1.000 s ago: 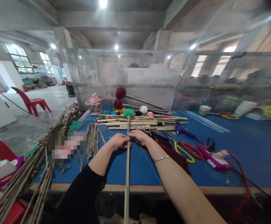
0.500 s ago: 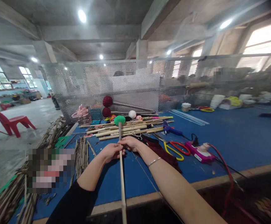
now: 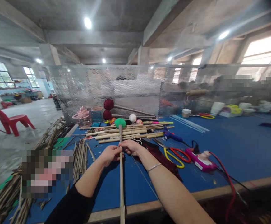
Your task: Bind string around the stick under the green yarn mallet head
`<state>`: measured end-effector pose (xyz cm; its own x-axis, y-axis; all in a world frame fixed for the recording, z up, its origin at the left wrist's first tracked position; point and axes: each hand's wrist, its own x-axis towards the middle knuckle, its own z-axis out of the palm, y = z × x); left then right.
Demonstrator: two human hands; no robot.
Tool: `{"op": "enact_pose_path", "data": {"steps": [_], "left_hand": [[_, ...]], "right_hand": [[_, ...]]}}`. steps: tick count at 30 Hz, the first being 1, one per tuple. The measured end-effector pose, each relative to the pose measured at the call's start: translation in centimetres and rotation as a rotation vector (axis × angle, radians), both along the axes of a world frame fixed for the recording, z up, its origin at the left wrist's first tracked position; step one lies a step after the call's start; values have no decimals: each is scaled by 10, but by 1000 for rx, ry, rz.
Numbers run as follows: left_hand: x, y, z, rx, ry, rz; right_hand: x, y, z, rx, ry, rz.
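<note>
1. We have the stick (image 3: 121, 186) between both hands, its green pompom head (image 3: 120, 122) pointing away from us and its pale lower end running past the near edge of the worktop (image 3: 228, 144)
2. The fingers of our left hand (image 3: 111, 154) pinch the stick from one side, those of our right hand (image 3: 130, 146) from the other, slightly farther up, close to where the greyish upper length (image 3: 120, 133) gives way to pale wood; whether every fingertip bears on it, we cannot tell
3. To work neatly at this join, we would do best to steady the shaft with one hand, use light, even pressure with the other and hold the stick straight
4. We should mind the thin strand (image 3: 144, 176) below the right forearm, which could catch on the bracelet (image 3: 154, 167); where it ends, we cannot make out
5. On the blue surface, pale rods (image 3: 126, 132) lie crosswise beyond our hands; maroon cloth (image 3: 154, 157), scissors (image 3: 169, 149), a blue glue gun (image 3: 171, 135) and a purple power strip (image 3: 199, 161) lie to the right
6. Short twigs (image 3: 80, 161) lie to the left
7. Behind stands a perforated metal screen (image 3: 84, 93), in a concrete hall with ceiling lights (image 3: 88, 22) and a red chair (image 3: 17, 118)
</note>
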<state>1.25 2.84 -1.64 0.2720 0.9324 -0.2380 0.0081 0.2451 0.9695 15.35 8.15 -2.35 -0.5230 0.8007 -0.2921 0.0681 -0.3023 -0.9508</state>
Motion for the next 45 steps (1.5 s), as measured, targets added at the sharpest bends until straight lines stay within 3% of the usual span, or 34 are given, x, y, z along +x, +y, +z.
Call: {"op": "enact_pose_path", "data": {"steps": [2,6,9,14,20,23,29,36,42,45], "left_hand": [[1,0,-2,-13,50,17],[-3,6,-11,130,243,104],[-5,8,-14,156,216,98],[-5,4,-5,8,133,32],[-2,2,-7,156,320,105],[-2,4,-10,173,270,91],[-7,2,-6,3,77,-58],[-10,1,-7,285,471,120],[-3,0,-6,130,159,47],[0,-3,-4,80,207,48]], "right_hand": [[-2,0,-3,60,-36,-55],[-7,-1,-7,123,-78,-93],[-5,-2,-3,78,-62,-42],[-2,-4,1,38,-44,-27],[-5,-3,-4,83,-69,-80],[-4,-3,-3,53,-59,-46],[-4,-6,3,35,-54,-12],[-7,-4,-3,89,-83,-48],[-2,0,-3,4,-12,0],[-4,0,-5,50,-36,-29]]}}
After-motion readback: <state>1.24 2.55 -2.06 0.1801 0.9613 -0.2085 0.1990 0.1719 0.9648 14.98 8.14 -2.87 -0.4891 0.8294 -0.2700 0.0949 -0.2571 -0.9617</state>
